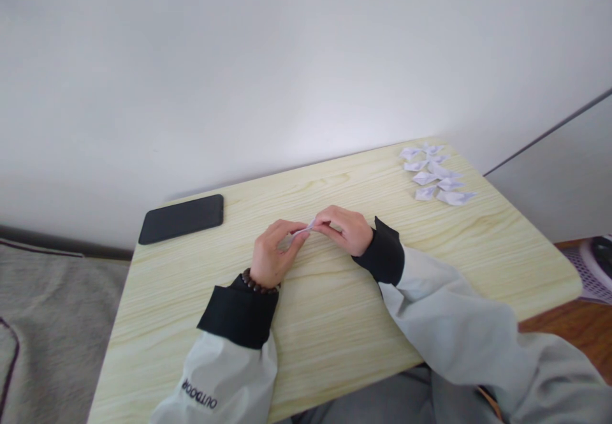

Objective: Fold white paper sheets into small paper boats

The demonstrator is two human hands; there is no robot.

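Between my two hands, over the middle of the table, is a small folded white paper [302,230], seen nearly edge-on. My left hand [273,250] pinches its left end between thumb and fingers; a dark bead bracelet [258,285] circles that wrist. At the other end, the fingertips of my right hand [348,227] close on the paper. Its exact folds are mostly covered by my fingers. Several folded white paper pieces [450,183], pointed in shape, lie grouped at the table's far right corner.
The light wood-grain table [335,322] stands against a white wall [296,73]. A black phone [182,219] lies at its far left corner. Left of the table is a grey cloth surface [62,322]. A purple mesh basket [590,274] stands beyond the right edge.
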